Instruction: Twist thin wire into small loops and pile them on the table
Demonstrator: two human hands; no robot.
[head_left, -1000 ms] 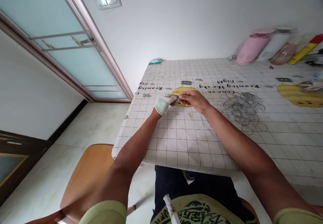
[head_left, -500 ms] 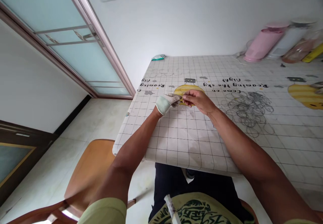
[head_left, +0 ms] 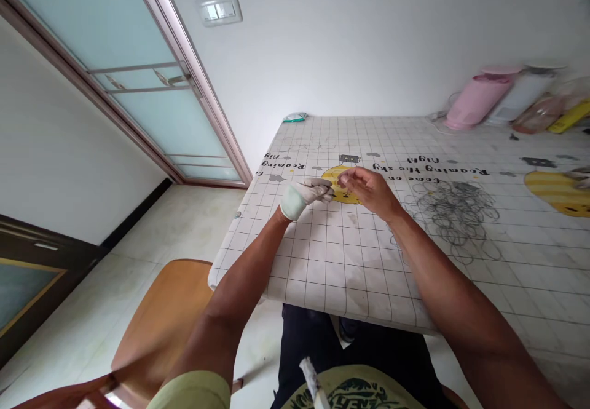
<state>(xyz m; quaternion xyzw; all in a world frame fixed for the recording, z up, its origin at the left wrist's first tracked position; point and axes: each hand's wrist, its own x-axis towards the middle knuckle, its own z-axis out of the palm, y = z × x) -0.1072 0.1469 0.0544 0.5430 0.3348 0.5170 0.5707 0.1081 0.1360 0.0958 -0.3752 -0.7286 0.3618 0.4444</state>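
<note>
My left hand [head_left: 308, 195] wears a pale glove. Its fingers are pinched together above the table near a printed yellow balloon [head_left: 343, 195], and whatever they hold is too small to make out. Close by on the right is my bare right hand [head_left: 366, 189], thumb and fingertips drawn together, with a small gap between the hands. Anything in its fingertips is too fine to identify. To the right of that hand, a loose tangle of thin dark looped strands [head_left: 454, 215] lies on the checked tablecloth [head_left: 322, 255].
Along the wall at the back right stand a pink container [head_left: 479, 98], a white one [head_left: 520, 96] and some bottles. A small green-and-white packet [head_left: 295, 117] lies at the far left corner. A wooden chair [head_left: 166, 310] is left of the table. A cigarette-like stick [head_left: 314, 383] juts up from below.
The view has shifted, so the table sits slightly lower in it. My hands have moved a little apart, the right fingers drawing back from the gloved left ones.
</note>
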